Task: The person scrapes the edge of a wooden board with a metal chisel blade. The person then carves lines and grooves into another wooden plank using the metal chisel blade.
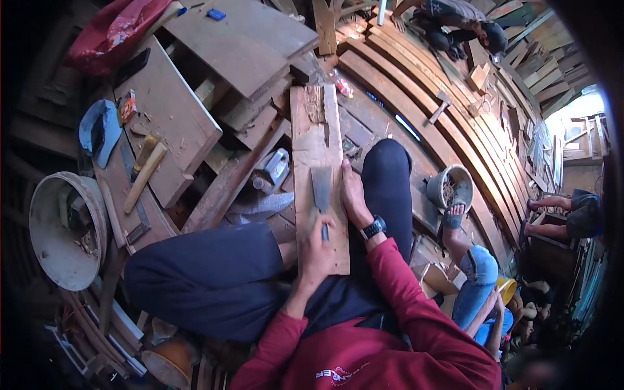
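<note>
A long wooden board [316,146] lies over my lap, pointing away from me. Its far end has a rough, broken-out hollow. My left hand [316,253] grips the handle of a putty knife [321,188], whose flat metal blade rests over the board's middle. At the board's right edge is my right hand [354,198], thumb side up, holding it steady; its fingertips are partly hidden beneath the wood. A dark watch sits on that wrist.
Left are a bucket [40,224], a cap [91,127], a wooden-handled tool [144,177] and planks. A hammer [440,107] lies on long curved timbers at right, near a pail of shavings [434,188]. Other people sit or crouch at right and far back.
</note>
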Tool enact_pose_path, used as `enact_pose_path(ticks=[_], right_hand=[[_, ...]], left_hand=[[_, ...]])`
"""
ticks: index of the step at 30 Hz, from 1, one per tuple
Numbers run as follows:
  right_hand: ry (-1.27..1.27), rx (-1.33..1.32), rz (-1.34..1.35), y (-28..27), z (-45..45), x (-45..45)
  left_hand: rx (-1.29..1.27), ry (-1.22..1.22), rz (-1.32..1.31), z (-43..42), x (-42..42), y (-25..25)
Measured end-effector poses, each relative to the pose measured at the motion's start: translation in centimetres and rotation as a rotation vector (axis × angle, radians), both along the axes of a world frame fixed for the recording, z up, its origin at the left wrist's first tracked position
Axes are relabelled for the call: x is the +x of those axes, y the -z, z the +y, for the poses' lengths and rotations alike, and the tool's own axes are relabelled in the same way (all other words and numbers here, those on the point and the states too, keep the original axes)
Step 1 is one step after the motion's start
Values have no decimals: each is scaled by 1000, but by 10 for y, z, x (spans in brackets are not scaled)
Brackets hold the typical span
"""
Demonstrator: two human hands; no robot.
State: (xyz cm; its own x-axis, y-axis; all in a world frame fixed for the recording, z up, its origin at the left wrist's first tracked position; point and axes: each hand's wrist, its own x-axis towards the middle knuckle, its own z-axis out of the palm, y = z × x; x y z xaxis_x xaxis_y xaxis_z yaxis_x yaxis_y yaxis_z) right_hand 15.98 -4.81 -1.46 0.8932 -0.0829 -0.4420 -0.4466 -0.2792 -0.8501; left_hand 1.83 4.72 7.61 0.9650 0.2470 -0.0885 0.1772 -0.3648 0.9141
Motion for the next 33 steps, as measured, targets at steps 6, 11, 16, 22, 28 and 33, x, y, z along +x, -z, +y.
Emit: enact_pose_path(ticks=[6,11,16,22,28,33], right_hand=[[5,-26,-51,-7,3,4],[-14,46,91,-7,0,0],[18,-67,40,-11,2,1],[13,13,-39,-20,6,-3],[-83,-31,107,-33,1,1],[-46,-134,-10,-22,5,0]], left_hand=[[-67,-21,32,-1,-5,-16],[-163,31,182,21,20,-23],[-184,131,258,9,-5,-21],[-90,43,72,-1,-4,-21],[-253,10,234,13,10,-13],[-167,86,198,1,-16,-22]])
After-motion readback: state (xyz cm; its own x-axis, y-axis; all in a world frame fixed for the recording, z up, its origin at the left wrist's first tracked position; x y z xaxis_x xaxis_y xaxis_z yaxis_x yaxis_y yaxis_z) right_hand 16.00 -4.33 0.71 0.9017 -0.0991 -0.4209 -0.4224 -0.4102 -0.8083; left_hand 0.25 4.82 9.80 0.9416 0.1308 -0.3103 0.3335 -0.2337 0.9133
